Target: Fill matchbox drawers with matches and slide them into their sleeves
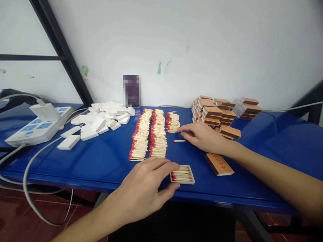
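My left hand [146,183] rests near the front edge of the blue table [101,158], its fingertips and thumb pinching the left side of a small white tray of red-tipped matches [183,174]. My right hand [202,136] lies flat farther back, fingers stretched toward the shortest of three rows of matches [173,121]. A single loose match [179,140] lies just under its fingers. Two longer rows of matches [148,134] run beside it. A brown matchbox sleeve [219,164] lies below my right wrist.
A pile of brown matchboxes [217,114] stands at the back right. Empty white trays [101,121] are heaped at the back left, beside a white power strip [37,124] with cables hanging off the edge. A blurred dark object [132,90] leans on the wall.
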Demonstrator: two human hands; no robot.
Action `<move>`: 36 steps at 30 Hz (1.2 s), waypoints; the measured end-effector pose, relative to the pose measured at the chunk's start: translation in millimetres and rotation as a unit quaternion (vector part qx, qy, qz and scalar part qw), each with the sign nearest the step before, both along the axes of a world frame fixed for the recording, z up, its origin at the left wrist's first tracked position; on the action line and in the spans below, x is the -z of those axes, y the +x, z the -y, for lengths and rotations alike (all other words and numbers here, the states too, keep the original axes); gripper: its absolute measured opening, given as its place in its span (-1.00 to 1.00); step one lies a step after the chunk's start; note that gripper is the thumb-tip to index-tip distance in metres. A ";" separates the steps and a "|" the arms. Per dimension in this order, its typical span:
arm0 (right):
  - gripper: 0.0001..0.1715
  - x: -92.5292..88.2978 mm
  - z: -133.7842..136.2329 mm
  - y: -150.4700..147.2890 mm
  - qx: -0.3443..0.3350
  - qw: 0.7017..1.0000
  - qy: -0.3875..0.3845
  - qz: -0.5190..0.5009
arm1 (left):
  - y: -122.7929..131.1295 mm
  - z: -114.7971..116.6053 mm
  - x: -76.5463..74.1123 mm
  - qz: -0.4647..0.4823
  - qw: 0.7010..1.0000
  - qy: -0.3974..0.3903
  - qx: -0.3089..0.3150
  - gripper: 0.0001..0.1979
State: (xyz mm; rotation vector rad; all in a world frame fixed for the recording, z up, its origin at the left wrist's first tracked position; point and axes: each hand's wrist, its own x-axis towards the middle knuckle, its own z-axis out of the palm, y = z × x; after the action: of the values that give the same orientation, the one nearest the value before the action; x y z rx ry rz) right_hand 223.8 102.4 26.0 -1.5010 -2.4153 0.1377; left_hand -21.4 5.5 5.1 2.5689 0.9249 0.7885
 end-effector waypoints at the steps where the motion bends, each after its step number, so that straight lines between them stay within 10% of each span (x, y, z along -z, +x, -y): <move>1: -0.60 0.3 -0.2 -0.2 0.000 1.000 0.005 0.000 | -0.2 0.2 0.0 0.001 1.000 0.002 0.001 -0.72; 36: -0.72 1.9 -2.9 -3.4 -0.007 0.999 0.023 -0.020 | 0.9 -2.5 1.4 0.001 1.000 0.022 0.009 -0.72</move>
State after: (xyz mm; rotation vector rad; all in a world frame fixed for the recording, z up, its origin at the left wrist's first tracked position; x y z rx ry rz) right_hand 220.4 105.4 24.1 -1.4465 -2.3817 0.1142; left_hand -20.5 8.0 3.8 2.6099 0.8934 0.8141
